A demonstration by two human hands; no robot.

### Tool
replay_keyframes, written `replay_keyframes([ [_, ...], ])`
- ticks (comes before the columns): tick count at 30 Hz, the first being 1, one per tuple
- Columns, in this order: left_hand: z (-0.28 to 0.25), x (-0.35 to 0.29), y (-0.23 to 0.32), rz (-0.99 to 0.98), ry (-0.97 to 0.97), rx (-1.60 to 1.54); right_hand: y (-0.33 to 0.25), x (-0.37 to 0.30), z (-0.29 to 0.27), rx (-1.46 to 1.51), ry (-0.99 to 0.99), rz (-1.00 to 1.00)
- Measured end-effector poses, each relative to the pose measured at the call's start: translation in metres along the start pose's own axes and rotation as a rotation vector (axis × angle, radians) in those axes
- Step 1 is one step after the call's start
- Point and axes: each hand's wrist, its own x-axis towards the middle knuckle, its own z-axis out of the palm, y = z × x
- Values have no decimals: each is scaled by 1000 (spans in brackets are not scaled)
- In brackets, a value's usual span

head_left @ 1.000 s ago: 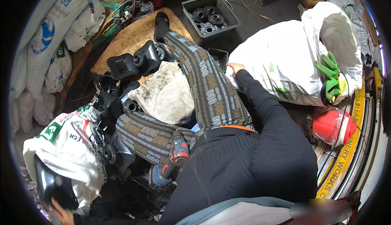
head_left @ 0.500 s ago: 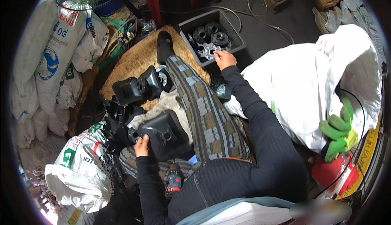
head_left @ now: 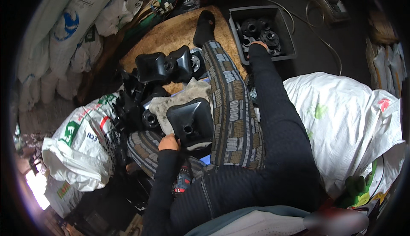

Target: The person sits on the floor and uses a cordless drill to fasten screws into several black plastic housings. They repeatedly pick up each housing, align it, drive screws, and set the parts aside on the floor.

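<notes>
Left grip (head_left: 169,143): I see it clasping the black square plastic horn housing (head_left: 191,123) on my lap.
Right grip (head_left: 258,45): reaches into grey plastic crate (head_left: 288,34) of black round parts (head_left: 259,30); closure I cannot tell.

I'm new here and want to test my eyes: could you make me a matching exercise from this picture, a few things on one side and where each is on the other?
Things:
1. left hand
2. right hand
3. grey tray
4. power drill

Places:
A. on the floor beyond the outstretched foot, holding round black parts
B. in the lap, beside the left forearm
C. on the edge of a square black funnel-shaped part
D. reaching into the tray among the round parts

Pairs: 1-C, 2-D, 3-A, 4-B
</notes>
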Motion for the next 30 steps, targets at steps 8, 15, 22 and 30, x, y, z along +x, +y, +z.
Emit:
replay_keyframes([
  [8,-83,-11,34,466,283,-438,59,-64,-34,206,529,-431],
  [15,-32,-2,7,329,274,-419,4,-323,13,1394,-80,-822],
  [22,-45,-38,-36,326,405,-593,-100,-365,146,1373,-576,-608],
  [30,-45,-149,-62,278,358,-786,-114,-329,170,960,-121,-771],
])
